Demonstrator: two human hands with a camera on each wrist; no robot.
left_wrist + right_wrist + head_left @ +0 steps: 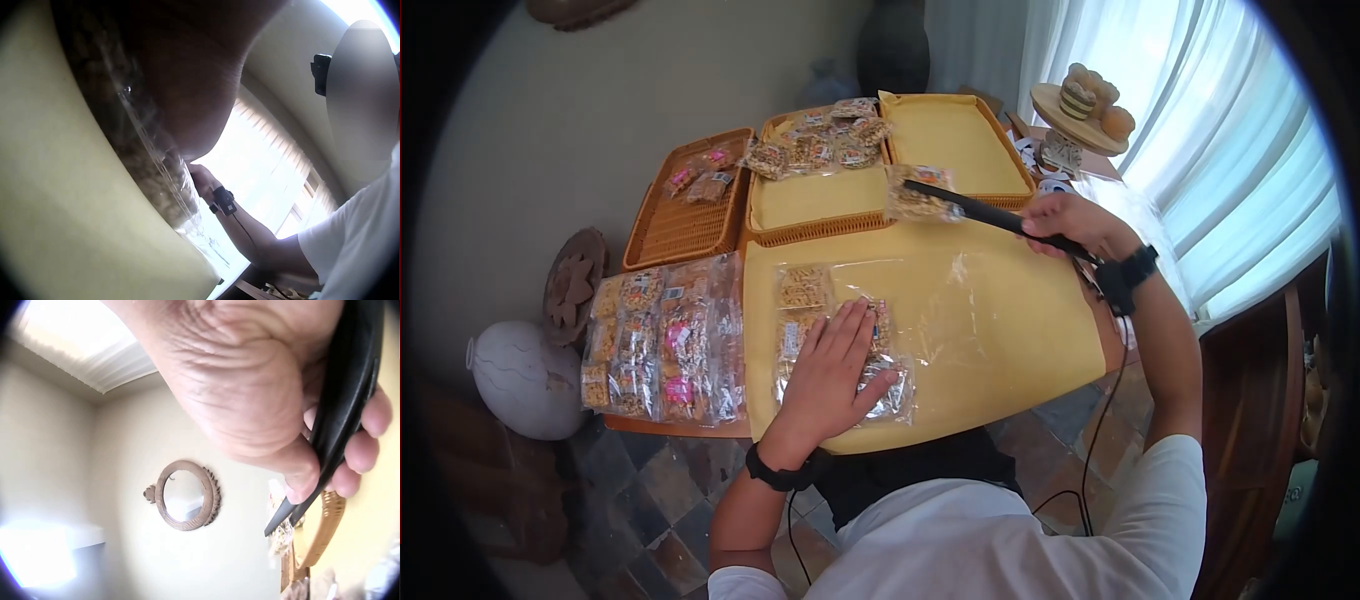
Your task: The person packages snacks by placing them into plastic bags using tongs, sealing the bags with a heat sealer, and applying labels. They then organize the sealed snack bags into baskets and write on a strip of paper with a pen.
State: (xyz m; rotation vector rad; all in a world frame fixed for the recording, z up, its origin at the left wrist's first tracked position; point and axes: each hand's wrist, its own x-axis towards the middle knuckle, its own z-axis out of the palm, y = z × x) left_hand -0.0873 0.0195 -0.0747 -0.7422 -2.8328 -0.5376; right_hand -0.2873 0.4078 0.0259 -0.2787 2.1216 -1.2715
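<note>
My right hand [1060, 222] grips black tongs [990, 214], whose tips meet a clear snack packet [924, 193] above the front edges of the middle and right baskets. In the right wrist view the fingers of my right hand [300, 437] curl round the tongs [344, 394]. My left hand [830, 370] lies with fingers straight on clear packets [890, 385] at the left part of the yellow sheet [1000, 320]. The left wrist view shows a packet [156, 181] beneath that hand.
Left of the sheet lie rows of bagged snacks [665, 345]. Behind stand a brown basket [685, 235] with a few packets, a middle basket [820, 226] with several, and a lined right basket [950, 140]. A cake stand [1080, 115] is at the back right.
</note>
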